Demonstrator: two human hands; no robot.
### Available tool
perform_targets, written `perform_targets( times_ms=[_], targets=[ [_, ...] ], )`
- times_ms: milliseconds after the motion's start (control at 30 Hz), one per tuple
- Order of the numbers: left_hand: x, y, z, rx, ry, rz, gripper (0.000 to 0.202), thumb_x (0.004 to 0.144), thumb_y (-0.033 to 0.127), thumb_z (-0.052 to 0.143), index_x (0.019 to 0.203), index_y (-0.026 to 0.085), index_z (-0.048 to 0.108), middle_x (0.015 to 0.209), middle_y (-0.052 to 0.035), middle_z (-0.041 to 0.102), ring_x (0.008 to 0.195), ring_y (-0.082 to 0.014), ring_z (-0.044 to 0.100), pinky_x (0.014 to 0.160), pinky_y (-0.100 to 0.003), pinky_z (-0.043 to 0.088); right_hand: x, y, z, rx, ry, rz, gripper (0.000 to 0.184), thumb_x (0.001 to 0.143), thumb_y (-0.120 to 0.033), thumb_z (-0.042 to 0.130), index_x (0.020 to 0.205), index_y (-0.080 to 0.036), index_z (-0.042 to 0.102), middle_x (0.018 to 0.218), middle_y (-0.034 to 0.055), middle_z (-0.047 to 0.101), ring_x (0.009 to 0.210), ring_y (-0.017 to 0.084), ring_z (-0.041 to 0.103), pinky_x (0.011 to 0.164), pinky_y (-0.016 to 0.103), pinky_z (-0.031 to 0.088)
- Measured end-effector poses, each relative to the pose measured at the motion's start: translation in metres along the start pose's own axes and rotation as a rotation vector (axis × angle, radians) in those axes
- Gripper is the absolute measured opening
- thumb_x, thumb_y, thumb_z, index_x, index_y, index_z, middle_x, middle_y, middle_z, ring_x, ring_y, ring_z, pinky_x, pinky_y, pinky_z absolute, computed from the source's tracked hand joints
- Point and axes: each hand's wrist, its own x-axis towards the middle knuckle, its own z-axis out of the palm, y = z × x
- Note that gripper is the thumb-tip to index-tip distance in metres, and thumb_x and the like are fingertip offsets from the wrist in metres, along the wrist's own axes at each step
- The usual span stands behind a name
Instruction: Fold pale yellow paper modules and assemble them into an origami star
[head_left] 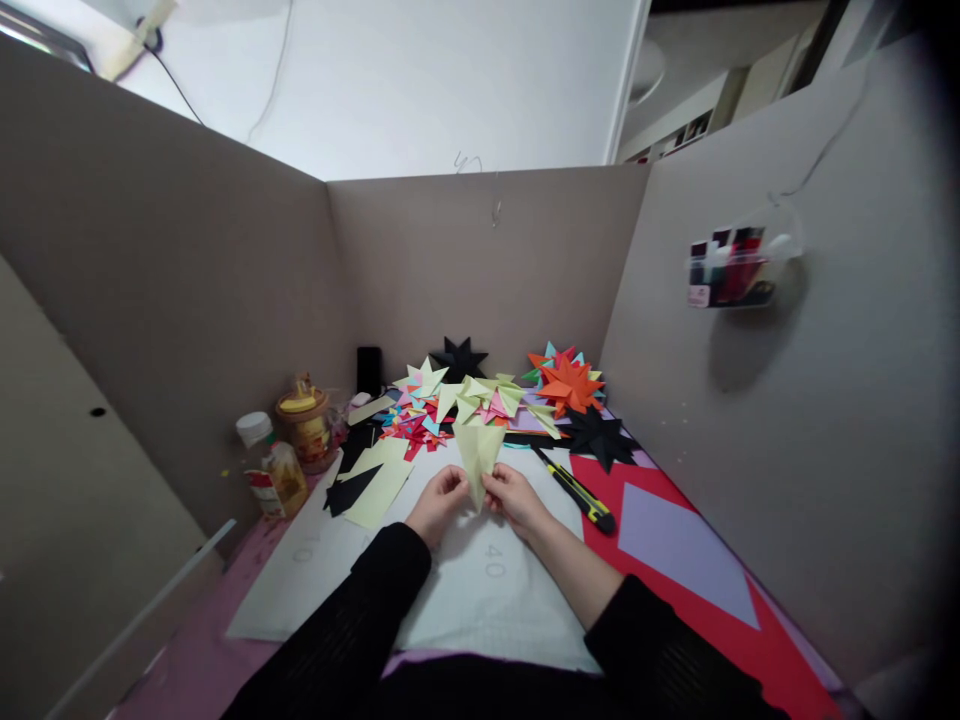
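A folded piece of pale yellow paper [478, 455] is held upright above the white mat, its narrow end pointing down. My left hand [439, 503] is closed, thumb and finger at the paper's lower left edge. On the other side, my right hand [516, 497] pinches the paper's lower right edge. Just behind lie several pale yellow folded paper pieces [469, 400] in a loose heap. The mat [457, 610] with printed numbers is under both hands.
A yellow and black utility knife [581, 492] lies at right, beside red paper [600, 485] and a lilac sheet [679, 545]. Orange [568, 385] and black [598, 436] paper stars stand behind. At left are pale strips [382, 485], a bottle [271, 470] and a jar [306, 425]. Grey panels surround the table.
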Motion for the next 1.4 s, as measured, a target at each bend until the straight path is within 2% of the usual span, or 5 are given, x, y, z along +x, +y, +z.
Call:
perform_targets(
  times_ms=[267, 433, 567, 933, 1400],
  targets=[
    [0.002, 0.004, 0.000, 0.445, 0.151, 0.220, 0.017, 0.068, 0.028, 0.065, 0.080, 0.017, 0.070, 0.080, -0.0048, 0.058, 0.071, -0.0152, 0.052, 0.062, -0.024, 0.039, -0.003, -0.002, 0.005, -0.063, 0.033, -0.105, 0.035, 0.066, -0.048, 0.067, 0.067, -0.019, 0.049, 0.045, -0.0046, 0.056, 0.038, 0.009, 0.047, 0.040, 0.019, 0.033],
    [0.001, 0.007, 0.000, 0.471, 0.262, 0.273, 0.015, 0.072, 0.032, 0.062, 0.075, 0.019, 0.068, 0.085, -0.0059, 0.057, 0.077, -0.0170, 0.053, 0.061, -0.024, 0.040, -0.005, -0.004, 0.008, 0.024, -0.029, -0.070, 0.039, 0.062, -0.051, 0.071, 0.068, -0.018, 0.050, 0.048, -0.0030, 0.059, 0.040, 0.010, 0.049, 0.043, 0.021, 0.035],
    [0.000, 0.008, -0.001, 0.391, 0.190, 0.272, 0.027, 0.079, 0.039, 0.054, 0.073, 0.017, 0.068, 0.086, -0.0079, 0.061, 0.085, -0.0201, 0.056, 0.075, -0.029, 0.043, -0.003, -0.004, 0.008, 0.126, 0.020, -0.043, 0.041, 0.057, -0.050, 0.075, 0.067, -0.018, 0.051, 0.047, -0.0024, 0.058, 0.041, 0.010, 0.049, 0.043, 0.021, 0.035],
    [0.000, -0.002, -0.001, 0.343, 0.263, 0.222, 0.015, 0.067, 0.025, 0.067, 0.075, 0.018, 0.057, 0.073, -0.0003, 0.059, 0.068, -0.0143, 0.055, 0.059, -0.023, 0.042, -0.004, 0.005, 0.011, 0.126, -0.067, -0.022, 0.039, 0.061, -0.047, 0.075, 0.072, -0.016, 0.054, 0.052, -0.0018, 0.060, 0.044, 0.009, 0.052, 0.046, 0.020, 0.038],
    [-0.004, -0.004, 0.003, 0.516, 0.189, 0.204, 0.022, 0.067, 0.030, 0.069, 0.084, 0.015, 0.069, 0.092, -0.0099, 0.068, 0.084, -0.0209, 0.062, 0.061, -0.025, 0.047, -0.006, 0.003, 0.008, 0.220, -0.017, -0.048, 0.039, 0.055, -0.039, 0.079, 0.077, -0.015, 0.058, 0.056, -0.0015, 0.062, 0.047, 0.010, 0.052, 0.049, 0.022, 0.039]
  ],
)
